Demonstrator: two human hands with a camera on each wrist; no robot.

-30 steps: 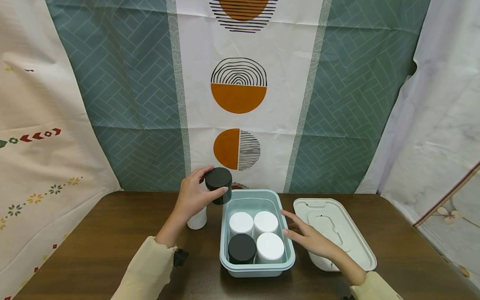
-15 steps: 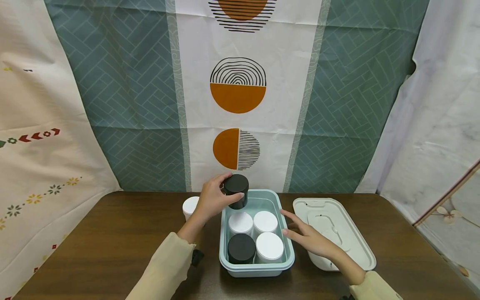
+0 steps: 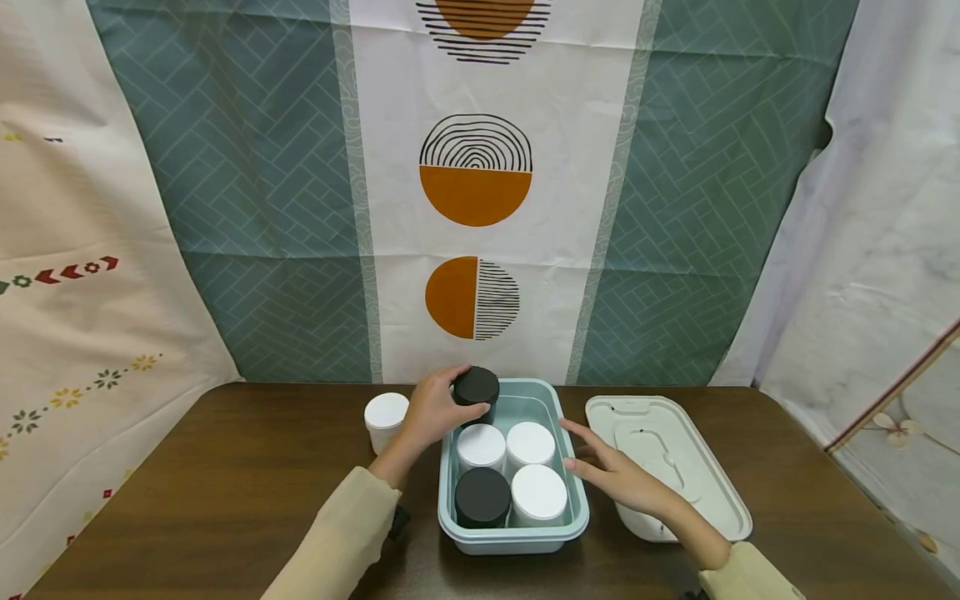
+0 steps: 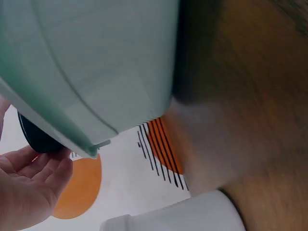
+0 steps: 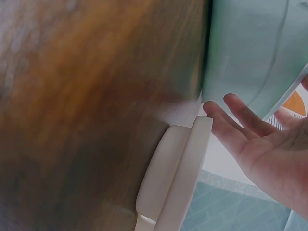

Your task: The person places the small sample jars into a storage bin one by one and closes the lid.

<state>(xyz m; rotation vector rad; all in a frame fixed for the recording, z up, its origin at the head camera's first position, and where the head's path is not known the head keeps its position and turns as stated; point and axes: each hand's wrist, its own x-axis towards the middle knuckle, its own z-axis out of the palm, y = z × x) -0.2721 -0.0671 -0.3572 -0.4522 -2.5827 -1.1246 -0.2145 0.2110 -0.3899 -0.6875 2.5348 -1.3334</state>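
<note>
My left hand (image 3: 435, 408) grips a black cylindrical jar (image 3: 476, 387) by its sides, thumb in front, at the back left corner of a pale blue-green plastic bin (image 3: 510, 547). Inside the bin stand three white-lidded jars, one back left (image 3: 482, 447), one back right (image 3: 530, 443) and one front right (image 3: 539, 493), plus a second black jar (image 3: 483, 497) front left. In the left wrist view the bin's wall (image 4: 110, 57) partly hides the held jar (image 4: 38, 137). My right hand (image 3: 618, 479) has its fingers spread along the bin's right side, holding nothing.
A white jar (image 3: 386, 412) stands on the brown wooden table (image 3: 187, 500), left of the bin and behind my left forearm. To the right lies a whitish rectangular lid (image 3: 667, 467), partly under my right hand and wrist. A patterned cloth (image 3: 480, 192) hangs behind the table.
My left hand has carried the black jar rightward from beside the bin to over its back left corner, then lowered it. The white jar at left has come into fuller view. My right hand stays put.
</note>
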